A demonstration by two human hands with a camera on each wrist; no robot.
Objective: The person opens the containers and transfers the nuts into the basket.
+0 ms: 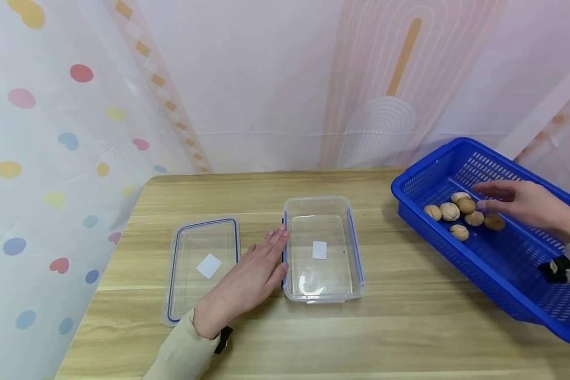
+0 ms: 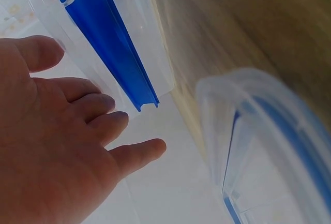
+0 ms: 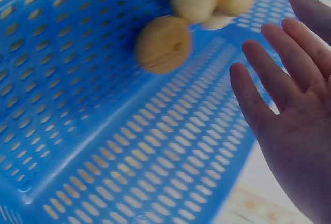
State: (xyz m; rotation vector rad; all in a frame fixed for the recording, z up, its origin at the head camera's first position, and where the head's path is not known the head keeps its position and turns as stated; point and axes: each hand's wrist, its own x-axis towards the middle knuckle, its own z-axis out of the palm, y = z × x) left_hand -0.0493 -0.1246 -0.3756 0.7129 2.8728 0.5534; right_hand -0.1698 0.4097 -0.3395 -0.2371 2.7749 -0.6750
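Several walnuts lie together at the far left end of a blue basket. Above them hovers my right hand, its fingers extended and holding nothing; the right wrist view also shows the palm apart from the nearest walnut. A clear plastic container stands uncovered mid-table, with a white label on its bottom. My left hand rests at its left side with fingers outstretched, the fingertips against or very near the wall. In the left wrist view, a blue latch hangs on that wall beside the fingers.
Left of the container lies its clear lid with a blue seal and a white label, partly behind my left hand. The wooden table ends at a patterned curtain. The basket's raised rim surrounds the walnuts.
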